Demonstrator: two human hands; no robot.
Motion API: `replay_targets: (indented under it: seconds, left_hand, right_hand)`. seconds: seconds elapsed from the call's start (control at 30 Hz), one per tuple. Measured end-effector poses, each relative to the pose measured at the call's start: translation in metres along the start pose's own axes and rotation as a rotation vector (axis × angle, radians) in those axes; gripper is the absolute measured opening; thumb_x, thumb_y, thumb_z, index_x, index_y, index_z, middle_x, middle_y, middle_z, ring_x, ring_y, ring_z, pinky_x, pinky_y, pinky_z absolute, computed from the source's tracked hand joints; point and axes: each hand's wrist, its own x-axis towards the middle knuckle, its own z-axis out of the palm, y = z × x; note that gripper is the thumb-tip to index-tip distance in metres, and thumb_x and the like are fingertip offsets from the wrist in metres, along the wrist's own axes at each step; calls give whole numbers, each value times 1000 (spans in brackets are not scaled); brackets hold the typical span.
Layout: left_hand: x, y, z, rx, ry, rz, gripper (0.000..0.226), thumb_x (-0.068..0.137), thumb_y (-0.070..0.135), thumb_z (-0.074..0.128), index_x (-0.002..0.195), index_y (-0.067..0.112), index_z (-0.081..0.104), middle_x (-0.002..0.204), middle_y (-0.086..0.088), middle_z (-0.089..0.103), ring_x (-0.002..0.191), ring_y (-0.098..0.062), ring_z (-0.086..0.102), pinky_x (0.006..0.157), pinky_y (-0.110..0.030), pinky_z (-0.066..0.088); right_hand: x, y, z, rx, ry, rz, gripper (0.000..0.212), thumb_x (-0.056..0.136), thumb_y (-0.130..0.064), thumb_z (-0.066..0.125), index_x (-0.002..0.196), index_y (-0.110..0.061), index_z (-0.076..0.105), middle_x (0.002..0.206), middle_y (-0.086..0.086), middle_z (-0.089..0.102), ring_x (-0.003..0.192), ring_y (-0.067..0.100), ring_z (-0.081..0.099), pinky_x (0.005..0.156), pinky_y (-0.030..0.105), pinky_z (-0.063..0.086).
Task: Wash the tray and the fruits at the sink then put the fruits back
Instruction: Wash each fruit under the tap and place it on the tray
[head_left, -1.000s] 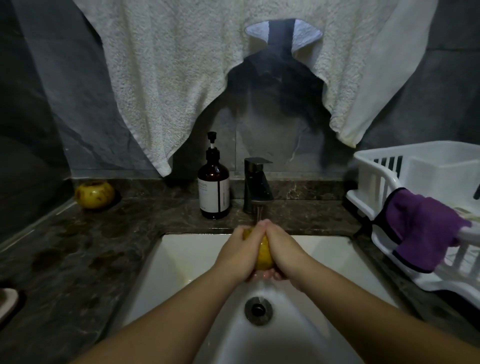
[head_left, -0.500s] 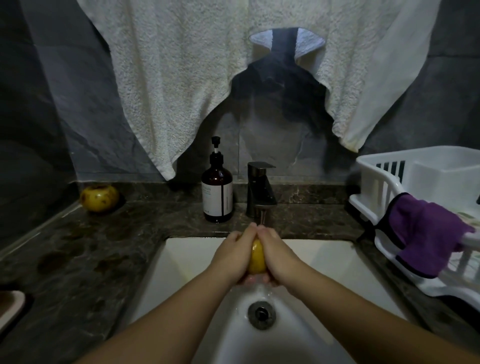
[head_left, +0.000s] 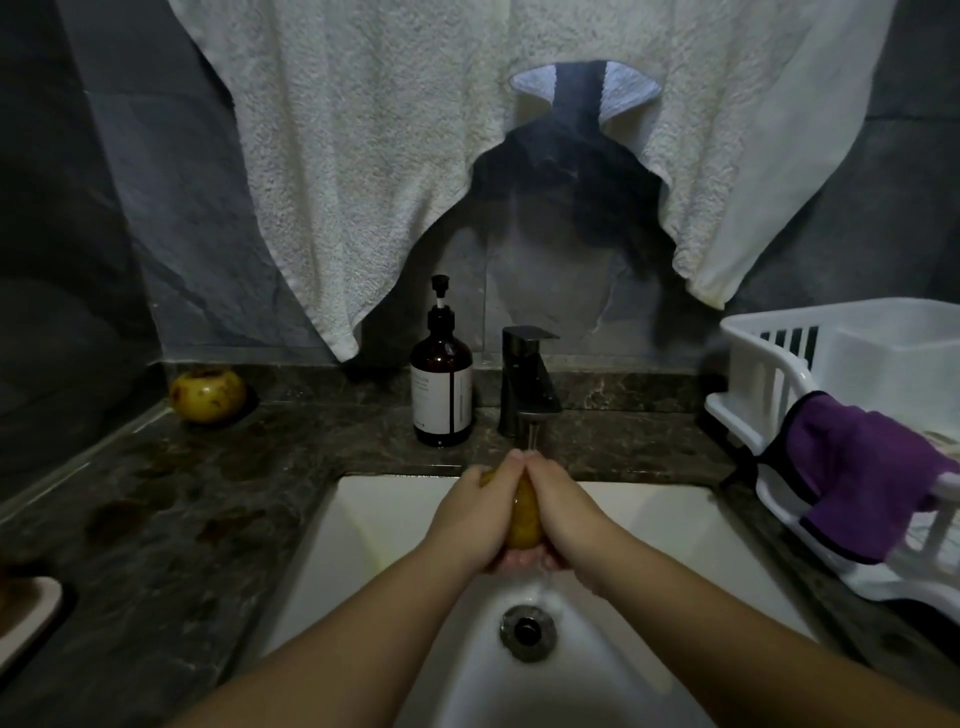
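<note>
A yellow fruit (head_left: 523, 519) is clasped between my left hand (head_left: 475, 514) and my right hand (head_left: 563, 514) over the white sink (head_left: 395, 525). Both hands curl round it, so only a narrow strip of it shows. Water runs from the dark faucet (head_left: 527, 384) onto my fingertips and drips below my hands toward the drain (head_left: 527, 631). A second yellow fruit (head_left: 208, 393) with brown spots rests on the dark stone counter at the far left. A corner of a pale tray (head_left: 26, 613) shows at the left edge.
A brown soap pump bottle (head_left: 441, 384) stands left of the faucet. On the right a white dish rack (head_left: 841, 374) carries a purple cloth (head_left: 862, 473) over its rim. White towels (head_left: 374, 156) hang over the wall above the counter.
My hands have rubbed round the fruit and closed over it more, leaving less of it visible. They stay under the running water.
</note>
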Motion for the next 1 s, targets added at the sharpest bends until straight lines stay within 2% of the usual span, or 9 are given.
replay_targets:
  seconds: [0.1, 0.27, 0.37, 0.43, 0.5, 0.57, 0.73, 0.9, 1.0]
  left_hand:
    - [-4, 4, -6, -95, -134, -147, 63, 96, 77, 42, 121, 25, 67, 90, -7, 76, 75, -20, 75, 71, -31, 60]
    - [-1, -2, -1, 176, 50, 57, 58, 93, 79, 44, 118, 29, 59, 100, -6, 69, 85, -26, 72, 66, -37, 62]
    - [-3, 2, -5, -91, -106, -144, 59, 96, 78, 41, 119, 29, 66, 105, -14, 74, 88, -30, 76, 76, -40, 63]
    - [-2, 2, -8, -111, -126, -152, 57, 97, 77, 41, 117, 31, 68, 100, -13, 77, 80, -26, 77, 67, -35, 61]
    - [-2, 3, -10, -136, -163, -157, 57, 94, 78, 46, 120, 31, 65, 99, -14, 79, 79, -28, 79, 70, -37, 63]
    - [-5, 7, -15, -237, -295, -245, 66, 91, 79, 51, 126, 26, 64, 101, -17, 79, 78, -26, 79, 62, -32, 63]
    - [-11, 10, -24, -457, -382, -395, 71, 97, 72, 46, 131, 12, 62, 112, -27, 75, 77, -30, 79, 56, -33, 64]
    - [-7, 6, -20, -507, -381, -427, 70, 101, 70, 37, 131, 12, 62, 115, -26, 74, 75, -31, 78, 60, -35, 63]
    - [-5, 4, -19, -480, -370, -413, 72, 96, 74, 46, 128, 13, 67, 111, -20, 76, 76, -29, 74, 64, -34, 63]
  right_hand:
    - [2, 7, -3, -236, 68, -194, 30, 104, -62, 32, 112, -42, 52, 108, 0, 63, 95, 19, 65, 83, 44, 58]
    - [-8, -2, 0, 84, -42, 145, 49, 95, -76, 34, 112, -34, 53, 69, 4, 65, 47, 14, 58, 44, 19, 40]
    - [-3, 7, 2, -180, 18, -147, 35, 101, -65, 36, 126, -43, 48, 111, 0, 62, 87, 16, 66, 72, 35, 60]
    - [-2, 10, -2, -237, 2, -281, 32, 102, -60, 40, 131, -48, 48, 126, -3, 57, 110, 17, 61, 96, 45, 55]
    - [-3, 5, -6, -134, -31, -271, 28, 103, -57, 43, 128, -48, 50, 127, -2, 59, 112, 17, 61, 100, 45, 53]
    - [-7, -1, -13, -115, -77, -247, 23, 102, -54, 47, 125, -51, 51, 124, -4, 60, 109, 15, 62, 96, 39, 56]
    - [-13, 0, -37, -46, -133, -303, 33, 98, -29, 67, 127, -37, 53, 116, -2, 62, 82, 9, 64, 51, 13, 47]
    - [-10, 3, -41, -267, -22, -434, 21, 91, -43, 72, 104, -50, 57, 122, -11, 55, 106, 12, 61, 78, 27, 59]
    - [-10, 5, -45, -322, -13, -457, 16, 90, -47, 72, 96, -54, 59, 117, -15, 53, 102, 12, 61, 75, 28, 59]
